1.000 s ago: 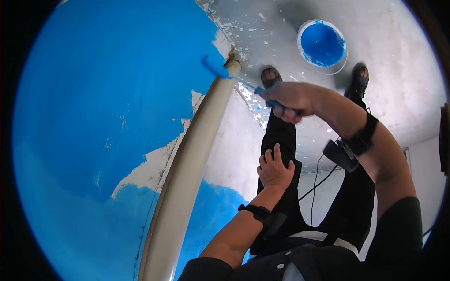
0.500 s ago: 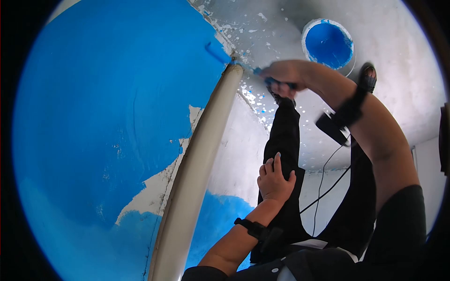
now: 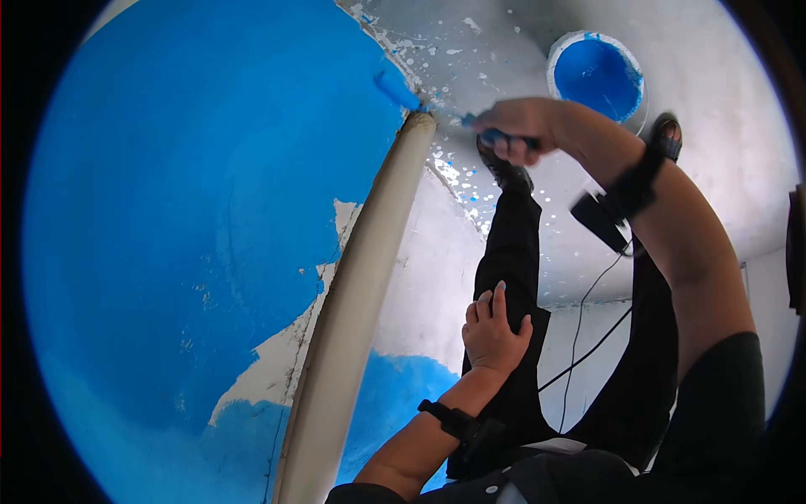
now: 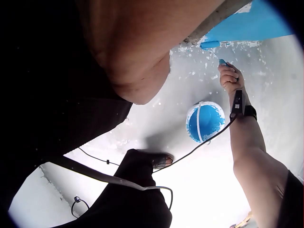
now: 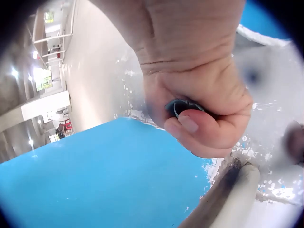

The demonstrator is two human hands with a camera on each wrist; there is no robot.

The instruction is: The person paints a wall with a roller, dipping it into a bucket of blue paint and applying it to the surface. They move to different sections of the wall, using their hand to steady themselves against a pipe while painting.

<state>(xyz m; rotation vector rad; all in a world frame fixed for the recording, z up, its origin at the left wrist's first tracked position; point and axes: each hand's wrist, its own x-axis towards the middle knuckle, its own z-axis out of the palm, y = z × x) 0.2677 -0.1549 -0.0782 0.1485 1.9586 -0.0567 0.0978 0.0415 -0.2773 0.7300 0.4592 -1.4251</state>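
Roller low on the blue wall, right by the pipe's foot

Right hand (image 3: 514,126), arm stretched down, fingers curled tight round the paint roller (image 3: 395,89) handle; its blue sleeve touches the wall (image 3: 168,210) just beside the pipe (image 3: 353,286). Left hand (image 3: 491,332) rests flat on the thigh, fingers straight, gripping nothing. Paint bucket (image 3: 598,76) stands beyond the pipe, near the foot.

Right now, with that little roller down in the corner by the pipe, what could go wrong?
The small paint roller works where the blue wall meets the pipe and floor, so blue paint may smear onto the pipe. The open paint bucket stands close by the person's right foot; a step could tip it. The right hand reaches low while the left hand rests on the thigh, so balance may slip.
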